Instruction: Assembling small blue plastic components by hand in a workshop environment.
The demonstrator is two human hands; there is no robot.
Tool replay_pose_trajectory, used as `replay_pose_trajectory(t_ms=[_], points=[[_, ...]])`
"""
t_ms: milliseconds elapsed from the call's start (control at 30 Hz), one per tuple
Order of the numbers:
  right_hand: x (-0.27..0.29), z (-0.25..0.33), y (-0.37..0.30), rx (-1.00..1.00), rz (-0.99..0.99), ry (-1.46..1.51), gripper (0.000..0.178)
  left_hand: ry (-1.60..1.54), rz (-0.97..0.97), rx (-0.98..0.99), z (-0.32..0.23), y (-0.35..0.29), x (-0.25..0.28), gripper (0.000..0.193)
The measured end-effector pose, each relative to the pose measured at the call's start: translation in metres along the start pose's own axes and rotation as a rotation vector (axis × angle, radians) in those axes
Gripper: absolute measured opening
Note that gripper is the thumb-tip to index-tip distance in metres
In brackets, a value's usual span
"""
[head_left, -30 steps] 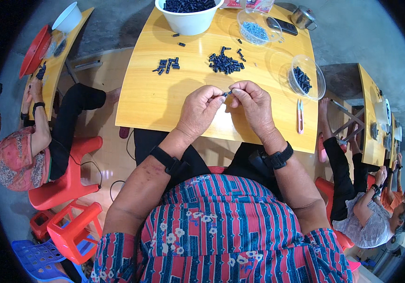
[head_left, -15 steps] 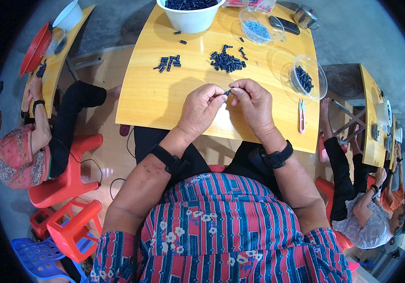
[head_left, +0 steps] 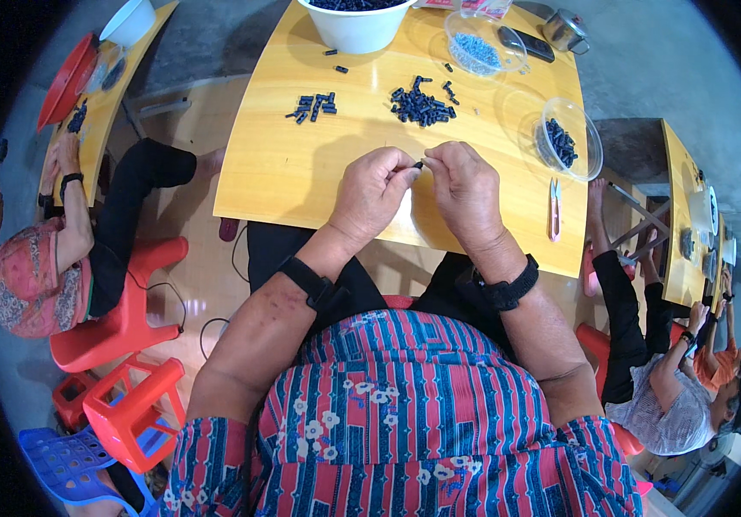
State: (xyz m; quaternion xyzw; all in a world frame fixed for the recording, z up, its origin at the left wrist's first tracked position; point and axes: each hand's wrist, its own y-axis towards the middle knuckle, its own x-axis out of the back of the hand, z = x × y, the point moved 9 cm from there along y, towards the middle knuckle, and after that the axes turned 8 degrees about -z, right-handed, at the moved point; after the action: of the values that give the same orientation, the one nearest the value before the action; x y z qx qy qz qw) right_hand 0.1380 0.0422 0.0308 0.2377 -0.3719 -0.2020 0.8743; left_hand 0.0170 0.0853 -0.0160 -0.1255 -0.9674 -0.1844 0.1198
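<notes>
Over the near part of the wooden table (head_left: pixel 301 155), my left hand (head_left: pixel 376 191) pinches a small black cylindrical part (head_left: pixel 418 165) between thumb and fingers. My right hand (head_left: pixel 467 189) is closed too, its thumb and finger pressed together at the other end of that part. Whether a tiny piece sits in the right fingertips is hidden. Beyond my hands lies a pile of black cylindrical parts (head_left: pixel 422 105). A smaller group of the same parts (head_left: pixel 312 107) is to its left.
A white tub (head_left: pixel 362 30) of black parts stands at the back. On the right are a clear bowl of bluish pieces (head_left: pixel 476 53), a clear bowl of black parts (head_left: pixel 560 142), thread snips (head_left: pixel 555 211), a phone (head_left: pixel 527 45) and a metal mug (head_left: pixel 565 33). Other people sit at side tables.
My right fingers have curled in more tightly and their tips now meet at the black part. The left hand's grip looks the same. The view has shifted slightly.
</notes>
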Motion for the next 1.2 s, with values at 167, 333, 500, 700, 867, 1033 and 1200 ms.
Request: replay_pose_trajectory(t_ms=[167, 333, 500, 700, 867, 1033, 1200], points=[[-0.006, 0.002, -0.003, 0.005, 0.018, -0.014, 0.006, 0.01, -0.004, 0.052, 0.009, -0.001, -0.001, 0.004], [-0.009, 0.0, -0.006, 0.015, 0.018, -0.035, 0.007, -0.017, 0.018, 0.063, 0.008, -0.001, -0.002, 0.004], [-0.009, -0.017, -0.016, -0.259, 0.076, 0.366, 0.02, -0.239, 0.046, 0.275, 0.023, -0.004, -0.003, 0.009], [-0.008, -0.013, -0.015, -0.137, 0.064, 0.274, 0.028, -0.256, 0.092, 0.335, 0.025, -0.003, -0.005, 0.012], [-0.009, -0.013, -0.015, -0.125, 0.05, 0.21, 0.03, -0.245, 0.133, 0.337, 0.024, -0.003, -0.007, 0.014], [-0.009, -0.018, -0.016, -0.178, 0.06, 0.223, 0.03, -0.318, 0.108, 0.328, 0.026, -0.002, -0.008, 0.015], [-0.011, -0.018, -0.016, -0.177, 0.089, 0.235, 0.028, -0.305, 0.136, 0.334, 0.023, -0.001, -0.008, 0.015]])
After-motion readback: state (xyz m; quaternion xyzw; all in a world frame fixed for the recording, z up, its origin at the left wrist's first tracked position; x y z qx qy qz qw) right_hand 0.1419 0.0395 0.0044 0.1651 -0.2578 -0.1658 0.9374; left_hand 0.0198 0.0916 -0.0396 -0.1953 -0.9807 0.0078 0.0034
